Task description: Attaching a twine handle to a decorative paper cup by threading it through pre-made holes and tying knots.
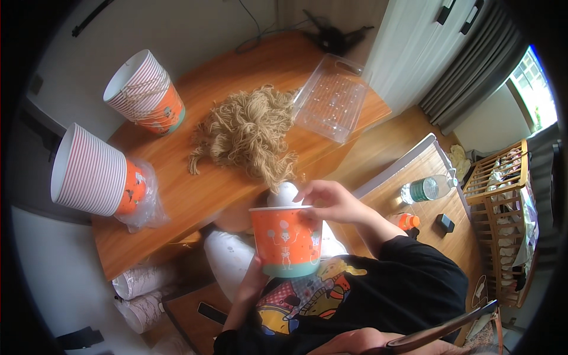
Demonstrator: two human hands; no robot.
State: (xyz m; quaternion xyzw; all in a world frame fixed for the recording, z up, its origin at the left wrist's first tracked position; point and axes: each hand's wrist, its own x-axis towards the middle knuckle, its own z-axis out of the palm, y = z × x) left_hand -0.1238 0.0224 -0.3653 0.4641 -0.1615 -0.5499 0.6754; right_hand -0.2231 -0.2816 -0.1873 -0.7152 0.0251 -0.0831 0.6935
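An orange paper bucket (287,242) with a skeleton print and a teal base is held upright in front of my chest. My left hand (254,277) wraps its lower left side. At the right of the rim, my right hand (331,202) is closed, thumb along the edge and index finger curled over it. Just above the rim shows a white rounded thing (285,194); I cannot tell its kind. A loose heap of tan twine (248,133) lies on the wooden desk (183,204) beyond the bucket, its strands hanging near the white thing.
Two stacks of paper buckets stand on the left: one tied with twine (145,92), one partly in clear plastic (97,171). A clear plastic tray (332,97) lies at the desk's far right. A low table (414,201) at right carries a water bottle (427,189) and a dark box (445,223).
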